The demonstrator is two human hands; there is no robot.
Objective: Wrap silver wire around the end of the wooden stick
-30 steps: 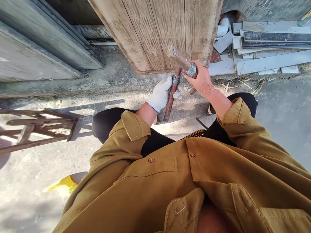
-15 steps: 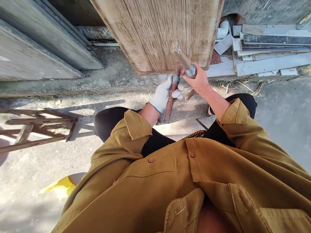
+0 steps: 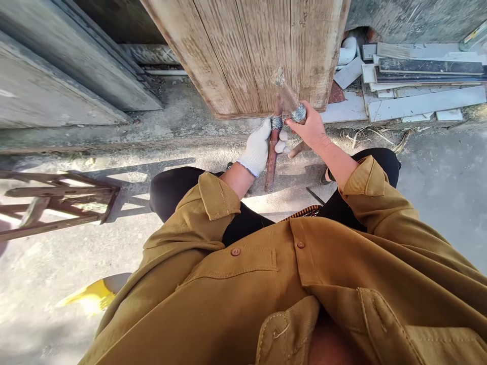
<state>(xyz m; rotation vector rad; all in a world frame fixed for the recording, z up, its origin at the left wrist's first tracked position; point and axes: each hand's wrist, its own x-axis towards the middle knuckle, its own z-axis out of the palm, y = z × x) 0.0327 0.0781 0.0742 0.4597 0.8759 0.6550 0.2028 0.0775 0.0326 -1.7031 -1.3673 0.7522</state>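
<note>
Reddish stick (image 3: pixel 271 165) stands a little straighter, its lower end shifted right, at mid-frame.
Gloved fingers of the left hand (image 3: pixel 256 150) curl round it beneath a wire wrap (image 3: pixel 276 122); the bare right hand (image 3: pixel 314 129) wraps its fingers about the paler stick (image 3: pixel 290 97), upper centre. A slack grip could let either twist; stray wire ends might prick bare skin. Beyond stands a wooden panel (image 3: pixel 251 50), perhaps close enough to knock.

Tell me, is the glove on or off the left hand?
On: the white glove covers the left hand, which grips the reddish stick, and its cuff meets the bare forearm.
</note>
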